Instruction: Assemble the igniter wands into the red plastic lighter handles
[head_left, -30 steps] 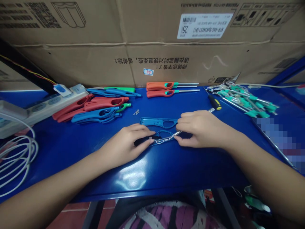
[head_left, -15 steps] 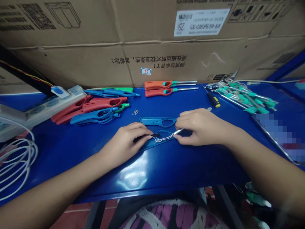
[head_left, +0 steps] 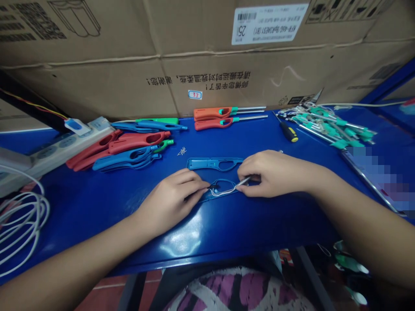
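My left hand pinches a small black part with white wires running from it. My right hand is closed on a thin metal rod at the wires' other end. Both are held over a blue handle shell with an oval opening, partly covered by my fingers. Just behind it lies a second blue shell, its inner side up; its right end is hidden by my right hand.
Red and blue shells lie left beside a power strip. Small screws, two orange-red lighters, a screwdriver and metal rods with green parts are farther back. A cardboard box stands behind.
The view has shifted slightly. The black part and rod are lower over the front shell, and the rod lies more in line with the wires. Both hands keep their hold.
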{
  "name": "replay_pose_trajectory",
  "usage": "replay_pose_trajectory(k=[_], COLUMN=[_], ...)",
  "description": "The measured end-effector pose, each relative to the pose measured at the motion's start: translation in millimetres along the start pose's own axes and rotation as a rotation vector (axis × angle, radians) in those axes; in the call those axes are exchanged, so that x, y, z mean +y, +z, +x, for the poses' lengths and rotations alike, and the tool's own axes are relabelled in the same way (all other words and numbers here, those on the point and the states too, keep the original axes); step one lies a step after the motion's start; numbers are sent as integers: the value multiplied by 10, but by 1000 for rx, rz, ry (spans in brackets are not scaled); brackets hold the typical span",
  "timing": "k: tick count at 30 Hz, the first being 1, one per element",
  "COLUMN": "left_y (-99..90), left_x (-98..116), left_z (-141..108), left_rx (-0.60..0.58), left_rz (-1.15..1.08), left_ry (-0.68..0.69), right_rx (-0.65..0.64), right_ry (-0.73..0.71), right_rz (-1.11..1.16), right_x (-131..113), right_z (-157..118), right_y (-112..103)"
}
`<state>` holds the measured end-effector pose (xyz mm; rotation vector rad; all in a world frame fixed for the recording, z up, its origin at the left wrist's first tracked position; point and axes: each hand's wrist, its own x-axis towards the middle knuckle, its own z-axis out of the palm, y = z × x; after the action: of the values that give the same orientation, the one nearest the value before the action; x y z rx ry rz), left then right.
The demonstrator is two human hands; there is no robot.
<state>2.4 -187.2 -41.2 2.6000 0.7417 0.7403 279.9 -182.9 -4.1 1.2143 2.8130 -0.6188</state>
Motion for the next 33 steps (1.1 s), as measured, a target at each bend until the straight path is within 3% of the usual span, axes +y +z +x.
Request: replay_pose_trajectory(k=[11, 16, 21, 33], left_y=[1, -10, -13, 2], left_x=[10, 21, 20, 12], left_z=[-8, 6, 17, 18], left_rx=[-4, -1, -3, -11], left_rz=[27, 34, 47, 40], left_ry=[21, 6, 29, 15], right_rx=[-23, -27, -66, 21], right_ry=[-10, 56, 40, 22], right_rz=[97, 135, 100, -100], right_x=[12, -7, -14, -26], right_z=[-58, -107, -129, -97], right_y=[-47, -81, -74, -33])
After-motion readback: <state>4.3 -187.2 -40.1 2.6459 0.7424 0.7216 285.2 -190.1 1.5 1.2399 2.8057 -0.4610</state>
